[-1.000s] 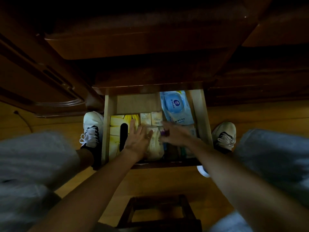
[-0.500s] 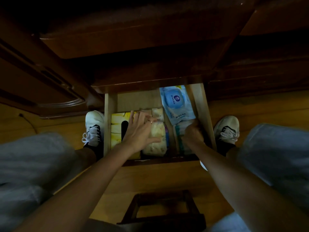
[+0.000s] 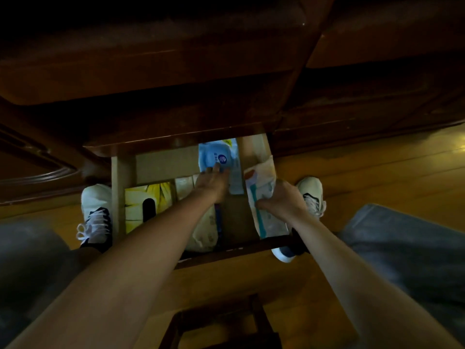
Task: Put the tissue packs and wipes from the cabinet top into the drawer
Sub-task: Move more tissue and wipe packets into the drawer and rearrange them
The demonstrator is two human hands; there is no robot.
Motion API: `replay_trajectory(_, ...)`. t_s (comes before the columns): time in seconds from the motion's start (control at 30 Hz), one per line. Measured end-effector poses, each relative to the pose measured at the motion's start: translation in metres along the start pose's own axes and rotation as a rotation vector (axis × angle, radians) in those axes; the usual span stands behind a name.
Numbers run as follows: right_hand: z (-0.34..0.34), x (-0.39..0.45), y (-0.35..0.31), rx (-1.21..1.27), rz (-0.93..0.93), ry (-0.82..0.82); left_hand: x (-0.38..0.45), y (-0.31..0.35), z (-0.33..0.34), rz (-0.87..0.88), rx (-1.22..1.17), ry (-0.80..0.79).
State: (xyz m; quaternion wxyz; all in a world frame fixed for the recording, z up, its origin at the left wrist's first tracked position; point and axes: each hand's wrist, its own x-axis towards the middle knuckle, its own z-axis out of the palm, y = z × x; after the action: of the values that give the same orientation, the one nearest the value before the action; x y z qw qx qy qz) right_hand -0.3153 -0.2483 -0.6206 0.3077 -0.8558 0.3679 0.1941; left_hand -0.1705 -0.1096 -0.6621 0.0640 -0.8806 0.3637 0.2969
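right grip [image 3: 281,200] clasps wipes pack [image 3: 261,197]

The open wooden drawer [image 3: 121,177] holds several packs. A blue wipes pack [image 3: 218,154] with a round purple mark lies at the far end, right of centre, partly under the cabinet edge. A yellow-and-white tissue pack [image 3: 148,197] with a black oval lies at the near left. A cream tissue pack [image 3: 206,230] sits near the middle. A white pack with a teal stripe [image 3: 261,210] stands tilted against the right wall.
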Motion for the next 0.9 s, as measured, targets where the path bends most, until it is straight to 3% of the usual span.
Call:
replay_trajectory(0.2,-0.017,0.017,0.014,0.201,-0.064,0.103,0.018,0.016,0.013,0.076,0.109,-0.035)
replay_trajectory(0.33,-0.02,0.024,0.017,0.4,-0.033,0.162,0.019,0.03,0.018,0.24,0.378,-0.018)
replay_trajectory(0.43,-0.023,0.023,0.018,0.441,-0.005,0.174,0.006,0.039,0.03,0.322,0.534,-0.095)
replay_trajectory(0.6,-0.021,0.016,0.018,0.519,-0.013,0.171,-0.027,0.039,0.048,0.467,0.409,-0.074)
replay_trajectory(0.77,-0.013,0.005,0.012,0.517,-0.031,0.162,-0.025,0.029,0.036,0.274,0.386,0.063)
replay_trajectory(0.9,-0.011,0.003,0.002,0.344,-0.126,0.145,-0.026,0.027,0.041,0.248,0.513,-0.138)
